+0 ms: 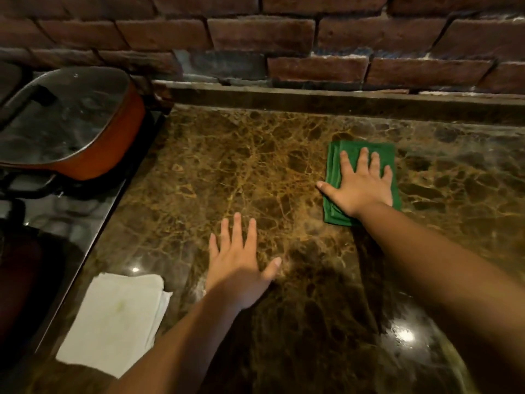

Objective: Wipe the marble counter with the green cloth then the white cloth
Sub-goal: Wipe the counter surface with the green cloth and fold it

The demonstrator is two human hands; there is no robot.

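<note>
A folded green cloth (pixel 336 177) lies flat on the brown veined marble counter (pixel 227 172), right of centre. My right hand (pixel 360 186) presses down on it with fingers spread, palm covering most of the cloth. My left hand (pixel 241 268) rests flat and open on the bare marble, nearer to me and to the left, holding nothing. A folded white cloth (pixel 116 319) lies at the counter's near left, beside the stove edge, untouched.
A stove (pixel 56 217) with a glossy black top borders the counter on the left. An orange pan with a glass lid (pixel 68 120) sits on it. A brick wall (pixel 284 38) and a low stone ledge (pixel 312 98) close off the back.
</note>
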